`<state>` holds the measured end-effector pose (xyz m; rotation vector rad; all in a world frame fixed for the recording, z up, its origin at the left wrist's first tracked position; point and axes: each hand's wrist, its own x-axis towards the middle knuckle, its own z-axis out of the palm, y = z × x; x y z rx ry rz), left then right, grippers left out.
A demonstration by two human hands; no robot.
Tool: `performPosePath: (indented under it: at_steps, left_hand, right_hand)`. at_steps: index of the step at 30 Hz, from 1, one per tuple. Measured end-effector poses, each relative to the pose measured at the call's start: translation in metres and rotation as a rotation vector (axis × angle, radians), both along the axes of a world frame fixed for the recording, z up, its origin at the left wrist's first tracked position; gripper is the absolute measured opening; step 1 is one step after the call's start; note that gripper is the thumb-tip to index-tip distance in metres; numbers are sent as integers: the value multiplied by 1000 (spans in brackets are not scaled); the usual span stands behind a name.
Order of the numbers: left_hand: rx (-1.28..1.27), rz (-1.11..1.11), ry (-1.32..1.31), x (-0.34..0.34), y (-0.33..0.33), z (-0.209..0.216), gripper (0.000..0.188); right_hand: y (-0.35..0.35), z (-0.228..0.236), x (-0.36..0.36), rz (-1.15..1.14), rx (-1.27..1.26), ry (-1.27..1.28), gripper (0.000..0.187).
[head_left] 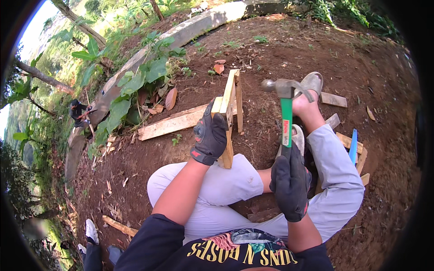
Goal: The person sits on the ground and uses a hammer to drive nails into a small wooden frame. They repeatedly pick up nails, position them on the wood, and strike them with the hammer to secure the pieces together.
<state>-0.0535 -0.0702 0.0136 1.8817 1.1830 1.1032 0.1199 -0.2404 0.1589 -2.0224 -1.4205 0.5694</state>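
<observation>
Wooden frame (229, 92), just the one, is up in front of you by your left knee (242, 178); can't tell if its low end touches the leg. Your left hand (209, 137) is clamped on its near side, some fingertips hidden. Your right hand (290, 185) is wrapped snugly round one hammer (286, 117), green handle, head up and clear of the frame. Count so far: two dark gloves (296, 192), two slippers (312, 82), one long plank (169, 124) on the dirt (289, 45), left of the frame. One blue strip (353, 147) sits among several wood scraps (346, 141) at your right.
</observation>
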Motion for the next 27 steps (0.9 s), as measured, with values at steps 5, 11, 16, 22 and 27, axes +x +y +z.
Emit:
performPosePath:
  at_steps: [5,11,16,22,27]
  left_hand:
    - [-72,-70,45,-15,13,12,56]
    - [-133,-84,7,-17,14,20,47]
    - [-109,-163,-8,-16,16,23,66]
    - [-131,-107,-144,-18,18,13,50]
    - [-47,-132,-31,-13,19,17,64]
  right_hand:
    - [11,16,12,-118,-153,293,39]
    - [23,5,13,103,-259,213,38]
    - [15,23,15,-106,-130,279,34]
    - [8,-19,16,197,-124,62,36]
    - [21,8,16,-157,67,214,41]
